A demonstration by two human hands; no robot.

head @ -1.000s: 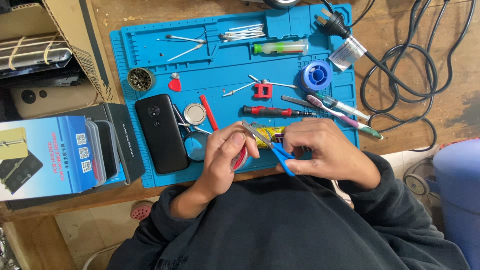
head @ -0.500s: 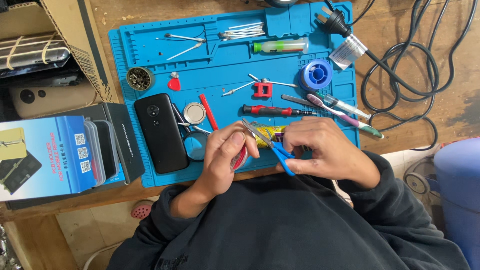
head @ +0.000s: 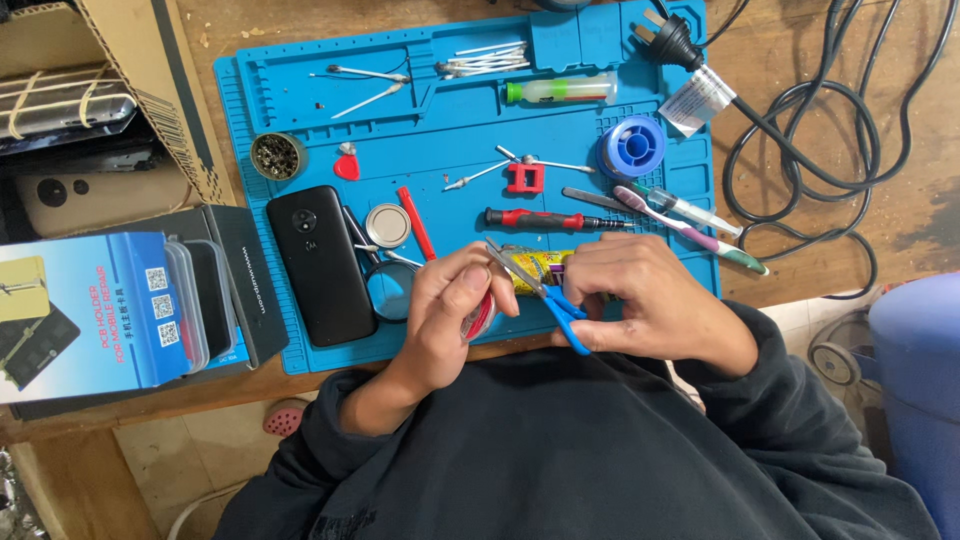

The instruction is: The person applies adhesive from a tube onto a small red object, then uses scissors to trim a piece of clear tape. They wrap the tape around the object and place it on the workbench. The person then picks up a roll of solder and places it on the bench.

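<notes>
Little has changed over the last second: the right hand (head: 650,305) stays closed on blue scissors (head: 545,295), the left hand (head: 450,300) still pinches a red roll (head: 482,315) above the mat's (head: 440,110) near edge.

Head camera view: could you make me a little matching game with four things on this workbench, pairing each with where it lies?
Things:
1. black phone
2. blue solder spool
3. scissors
4. red-handled screwdriver

Places:
A. in the right hand, blades pointing toward the left hand
B. near the blue mat's right edge, below the black plug
C. lying across the mat's middle, just above both hands
D. on the mat's left side, lying flat beside a cardboard box

Pairs: 1-D, 2-B, 3-A, 4-C
</notes>
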